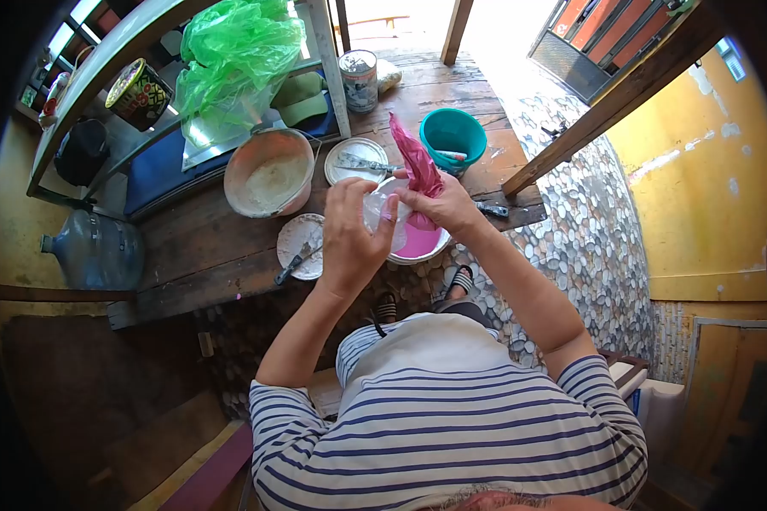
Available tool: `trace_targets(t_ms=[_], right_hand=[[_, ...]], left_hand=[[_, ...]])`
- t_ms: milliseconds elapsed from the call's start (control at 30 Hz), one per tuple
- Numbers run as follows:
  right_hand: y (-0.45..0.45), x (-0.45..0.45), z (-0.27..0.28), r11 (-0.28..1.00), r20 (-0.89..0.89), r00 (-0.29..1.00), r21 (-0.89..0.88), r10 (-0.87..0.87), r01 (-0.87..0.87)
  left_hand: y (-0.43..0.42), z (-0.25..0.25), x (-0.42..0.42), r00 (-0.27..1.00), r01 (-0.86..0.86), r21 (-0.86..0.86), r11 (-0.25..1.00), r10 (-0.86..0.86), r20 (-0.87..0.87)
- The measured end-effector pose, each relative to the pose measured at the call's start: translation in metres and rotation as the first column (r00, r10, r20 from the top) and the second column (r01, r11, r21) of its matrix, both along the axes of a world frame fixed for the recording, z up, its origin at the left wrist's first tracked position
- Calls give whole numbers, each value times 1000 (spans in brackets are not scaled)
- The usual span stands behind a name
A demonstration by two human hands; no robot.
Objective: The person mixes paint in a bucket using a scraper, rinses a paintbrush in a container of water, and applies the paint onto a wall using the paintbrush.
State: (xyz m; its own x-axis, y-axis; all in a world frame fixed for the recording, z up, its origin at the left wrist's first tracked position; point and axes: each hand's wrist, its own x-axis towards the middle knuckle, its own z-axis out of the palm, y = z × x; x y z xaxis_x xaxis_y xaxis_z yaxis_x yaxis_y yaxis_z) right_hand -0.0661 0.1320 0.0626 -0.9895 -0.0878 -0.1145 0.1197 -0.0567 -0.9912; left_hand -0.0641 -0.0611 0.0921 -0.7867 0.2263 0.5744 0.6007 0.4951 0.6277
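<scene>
My left hand is closed around a clear plastic cup, partly hidden behind my fingers. My right hand grips a crumpled pink plastic bag, its thumb near the cup's rim. The bag's twisted end points up and away from me, and its lower end hangs over a white tub of pink paint. Both hands are above this tub. Left of my left hand, a putty knife rests on a whitish round lid. A second lid behind my hands carries another scraper.
On the wooden bench stand a whitish-coated basin, a teal bucket and a tin can. A big water bottle is at the left end. Green plastic bags sit back left; a wooden post slants on the right.
</scene>
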Motion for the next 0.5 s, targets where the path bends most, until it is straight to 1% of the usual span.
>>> trace_targets(t_ms=[33,67,100,133,167,200,233,300,333,433,500], right_hand=[[3,5,-6,1000,46,999,2,20,-20],[4,11,-9,999,53,998,-7,34,-34],[5,14,-13,999,62,997,1,38,-38],[6,18,-17,1000,105,994,-21,22,-20],[7,21,-20,999,146,989,-44,3,4],[8,25,-15,997,182,983,-70,24,-11],[8,28,-18,998,191,981,-69,24,-10],[6,35,-22,991,251,967,-109,-44,73],[4,38,-20,993,223,971,-63,-83,99],[3,46,-30,983,243,962,-98,-127,154],[4,50,-31,986,241,962,-80,-126,149]], left_hand=[[5,-11,6,994,28,32,999,-32,109],[8,-17,11,946,108,104,989,-135,294],[9,-22,17,856,172,190,967,-242,457],[13,-29,24,852,166,197,966,-241,465],[17,-36,30,813,143,262,954,-264,519],[21,-44,35,769,115,323,940,-289,570],[27,-54,40,764,112,324,939,-290,577],[36,-73,50,683,30,552,833,-421,597],[39,-80,51,720,67,530,846,-408,561],[44,-89,58,681,55,521,852,-414,604],[47,-90,63,665,43,532,846,-421,617]])
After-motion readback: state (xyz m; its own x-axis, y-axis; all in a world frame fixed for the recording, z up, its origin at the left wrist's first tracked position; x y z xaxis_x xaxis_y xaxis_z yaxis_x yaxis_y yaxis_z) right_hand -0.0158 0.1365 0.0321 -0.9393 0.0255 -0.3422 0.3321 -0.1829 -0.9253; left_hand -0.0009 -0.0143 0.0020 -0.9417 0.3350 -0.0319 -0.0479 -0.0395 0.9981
